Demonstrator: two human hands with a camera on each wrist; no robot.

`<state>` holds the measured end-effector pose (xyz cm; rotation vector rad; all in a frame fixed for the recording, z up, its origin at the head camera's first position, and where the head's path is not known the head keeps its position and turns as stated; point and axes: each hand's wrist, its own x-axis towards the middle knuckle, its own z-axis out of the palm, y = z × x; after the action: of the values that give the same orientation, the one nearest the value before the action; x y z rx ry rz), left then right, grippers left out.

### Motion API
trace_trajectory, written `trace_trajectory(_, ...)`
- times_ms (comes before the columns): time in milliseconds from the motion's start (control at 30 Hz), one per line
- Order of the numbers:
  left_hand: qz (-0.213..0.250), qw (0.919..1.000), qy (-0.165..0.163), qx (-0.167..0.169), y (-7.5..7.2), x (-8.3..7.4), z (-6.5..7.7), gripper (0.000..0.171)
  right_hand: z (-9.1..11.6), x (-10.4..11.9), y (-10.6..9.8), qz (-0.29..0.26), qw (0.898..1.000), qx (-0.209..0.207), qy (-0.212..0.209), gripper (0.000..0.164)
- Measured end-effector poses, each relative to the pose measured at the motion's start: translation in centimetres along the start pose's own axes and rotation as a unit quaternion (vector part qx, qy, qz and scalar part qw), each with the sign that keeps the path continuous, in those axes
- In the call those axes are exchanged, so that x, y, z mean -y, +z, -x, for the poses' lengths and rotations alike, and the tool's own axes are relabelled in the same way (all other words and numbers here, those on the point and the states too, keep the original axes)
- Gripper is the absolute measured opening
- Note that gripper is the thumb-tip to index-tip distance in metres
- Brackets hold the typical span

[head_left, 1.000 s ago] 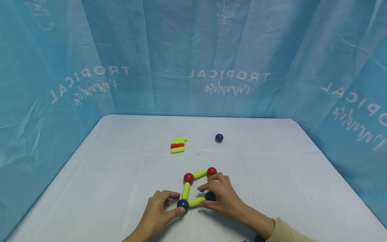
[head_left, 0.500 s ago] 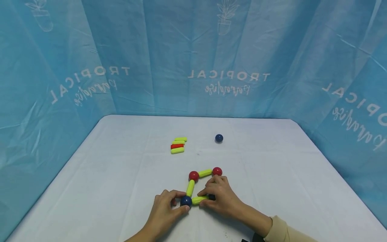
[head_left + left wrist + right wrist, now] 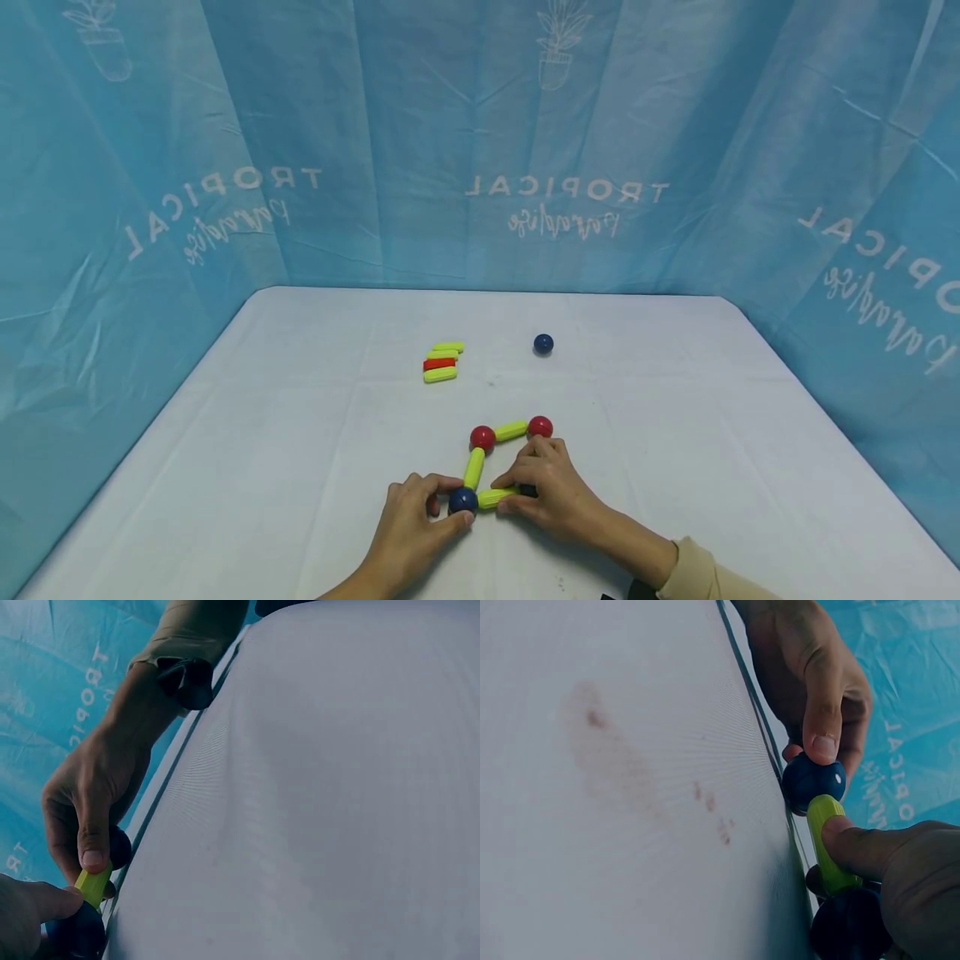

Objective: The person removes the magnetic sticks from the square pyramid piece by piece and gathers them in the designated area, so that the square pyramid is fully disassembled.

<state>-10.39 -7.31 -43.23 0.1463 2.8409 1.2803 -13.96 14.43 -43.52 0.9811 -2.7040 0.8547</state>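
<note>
My left hand [image 3: 420, 521] pinches a dark blue ball [image 3: 462, 500] between thumb and fingers. A yellow-green building stick [image 3: 495, 498] runs from that ball to a second blue ball [image 3: 847, 930]. Thumb and fingers of my right hand [image 3: 551, 492] pinch this stick and partly cover the second ball in the head view. Another yellow-green stick [image 3: 474, 468] leads from the left blue ball to a red ball [image 3: 482, 438]. From there a further stick [image 3: 512, 430] reaches a second red ball [image 3: 540, 427], just beyond my right fingers.
Farther back on the white-covered table [image 3: 300, 400] lie several loose yellow-green sticks [image 3: 440, 375] and a red stick [image 3: 438, 364] in a short row. A loose blue ball [image 3: 543, 343] sits to their right. Blue curtains [image 3: 420, 125] enclose the back and sides.
The joined balls and sticks have shifted a little right, mostly in the first half second, and the left hand moved right with them. The right hand's fingers have drawn in on the front stick.
</note>
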Motion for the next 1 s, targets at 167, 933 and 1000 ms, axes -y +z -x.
trace_trajectory(167, 0.002, 0.9999, -0.011, -0.004, -0.4, 0.2, 0.0, 0.037, 0.2, -0.2, -0.2, -0.001, 1.0, 0.006, 0.003, 0.021)
trace_trajectory(933, 0.046, 0.9986, -0.012, -0.021, -1.6, 1.6, -1.2, 0.035, 0.9, -1.1, -0.9, -0.01, 1.0, 0.0, 0.0, 0.023)
trace_trajectory(1000, 0.046, 0.9988, -0.01, -0.017, -1.4, 1.5, -1.2, 0.035, 0.9, -1.0, -0.9, -0.01, 1.0, 0.003, 0.002, 0.023)
